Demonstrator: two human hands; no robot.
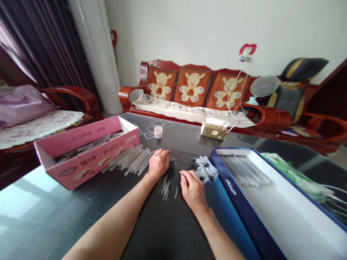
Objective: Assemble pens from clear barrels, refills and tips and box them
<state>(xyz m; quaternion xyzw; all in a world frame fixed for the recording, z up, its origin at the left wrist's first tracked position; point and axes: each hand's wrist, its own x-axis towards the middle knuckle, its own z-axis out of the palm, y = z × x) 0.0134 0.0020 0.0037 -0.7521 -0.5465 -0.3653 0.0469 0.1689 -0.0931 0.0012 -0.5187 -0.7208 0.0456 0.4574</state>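
Note:
My left hand (159,162) is closed just above the dark table, its fingers curled together beside a pile of long, translucent plastic strips (135,159). What it pinches, if anything, is too small to make out. To its right, my right hand (193,187) is closed too, thumb against forefinger; anything in that pinch is hidden. Between the hands lie several thin dark sticks with pale ends (166,184). A heap of short white-and-black pieces (206,169) sits just beyond the right hand, against the blue box (230,187).
At left, a pink carton (94,155) holds dark and translucent strips. The blue box at right contains a row of clear strips (245,169). Farther back stand a small round tub (158,132) and a tissue box (214,130). Green-and-white packaging (298,173) lies at far right.

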